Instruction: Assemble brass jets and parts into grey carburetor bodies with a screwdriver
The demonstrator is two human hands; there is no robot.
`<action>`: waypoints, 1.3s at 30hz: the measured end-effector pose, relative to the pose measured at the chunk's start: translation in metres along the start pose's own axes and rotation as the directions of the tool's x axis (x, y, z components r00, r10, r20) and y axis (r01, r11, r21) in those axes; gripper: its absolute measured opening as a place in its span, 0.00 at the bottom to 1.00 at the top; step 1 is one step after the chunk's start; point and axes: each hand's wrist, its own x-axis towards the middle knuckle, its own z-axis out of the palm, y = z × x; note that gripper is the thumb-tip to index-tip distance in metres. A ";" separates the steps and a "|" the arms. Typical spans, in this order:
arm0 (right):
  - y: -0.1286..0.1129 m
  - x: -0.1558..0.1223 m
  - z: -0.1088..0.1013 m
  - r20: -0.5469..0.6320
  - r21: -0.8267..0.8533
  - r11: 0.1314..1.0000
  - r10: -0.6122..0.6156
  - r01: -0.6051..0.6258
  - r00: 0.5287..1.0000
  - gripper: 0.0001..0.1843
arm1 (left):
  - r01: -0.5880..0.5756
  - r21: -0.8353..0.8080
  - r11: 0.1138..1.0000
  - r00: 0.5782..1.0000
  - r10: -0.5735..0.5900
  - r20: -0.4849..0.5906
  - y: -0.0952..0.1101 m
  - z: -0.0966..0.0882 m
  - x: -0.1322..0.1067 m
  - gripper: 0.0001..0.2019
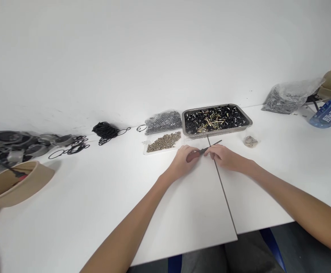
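My left hand [181, 162] is closed around the reddish-brown handle of a slim knife-like tool [193, 155]; its exact kind is not clear. The tool's middle is black, and a thin dark end sticks out past my right fingers. My right hand [224, 156] pinches at the black part, fingertips bent down close to the table. Just beyond my left hand lies a shallow clear tray [147, 151] of small brass-coloured pieces [165, 141]. Behind both hands stands a metal tray [246, 126] heaped with black ring-like parts and gold-coloured pins [211, 120].
A bag of small grey parts [163, 122] lies by the wall, left of the metal tray. Black cords [105, 131] and a beige bin [40, 176] are left. A small clear bag [250, 141], a larger bag [284, 99] and a blue bottle [327, 113] are right. A seam [225, 195] splits the tabletop.
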 end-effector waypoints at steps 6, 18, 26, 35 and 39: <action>-0.002 0.000 -0.001 0.001 0.005 1.000 -0.002 0.002 1.000 0.23 | -0.001 -0.018 1.000 1.000 0.001 -0.004 0.000 0.000 0.000 0.10; 0.002 0.001 0.000 0.002 0.004 1.000 -0.011 0.010 1.000 0.24 | 0.002 -0.017 1.000 1.000 -0.002 -0.007 0.000 0.001 0.000 0.10; 0.000 0.000 -0.001 0.008 -0.008 1.000 -0.002 0.002 1.000 0.23 | 0.018 -0.020 1.000 1.000 -0.018 0.007 0.002 0.000 0.000 0.11; 0.000 0.000 -0.001 0.009 -0.007 1.000 0.000 0.000 1.000 0.24 | 0.012 -0.017 1.000 1.000 -0.012 0.004 0.003 0.000 0.000 0.10; -0.001 0.000 -0.001 0.013 0.000 1.000 0.007 -0.007 1.000 0.24 | 0.023 -0.026 0.999 1.000 -0.023 0.007 0.003 -0.001 0.000 0.10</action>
